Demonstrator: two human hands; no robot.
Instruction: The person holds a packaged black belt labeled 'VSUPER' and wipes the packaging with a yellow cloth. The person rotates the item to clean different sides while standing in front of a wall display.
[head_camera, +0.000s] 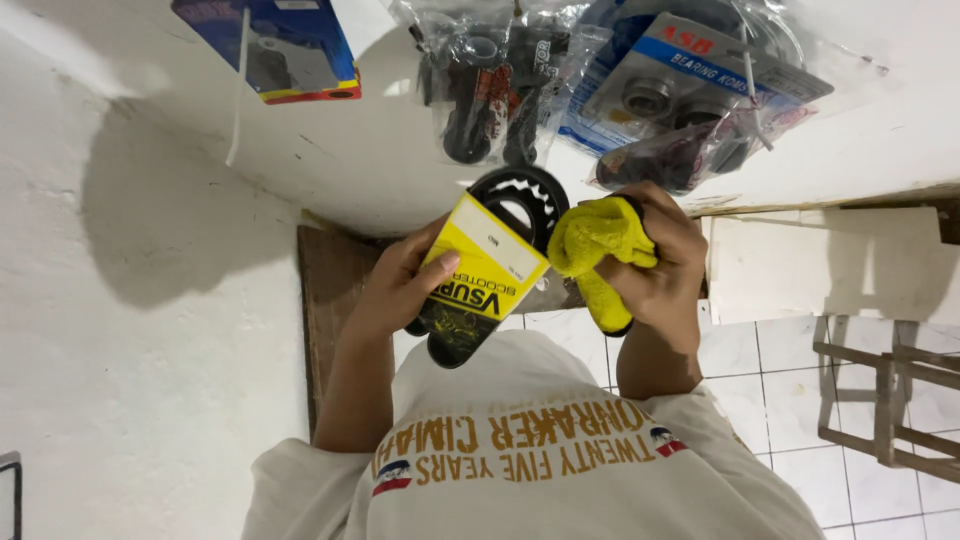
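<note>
Black toothed belt in a yellow card sleeve, held up in front of the chest with a yellow cloth beside it.

The left hand grips the sleeve from the side, thumb pressed on its front, so the belt stays steady and its open loop sticks out above the card. The right hand is clenched around the bunched cloth and holds it against the exposed part of the belt, which seems a good grip for rubbing. Both are in the air, not resting on anything. Packaged parts in clear plastic bags hang on the white wall just above the hands; the tiled floor is below.
</note>
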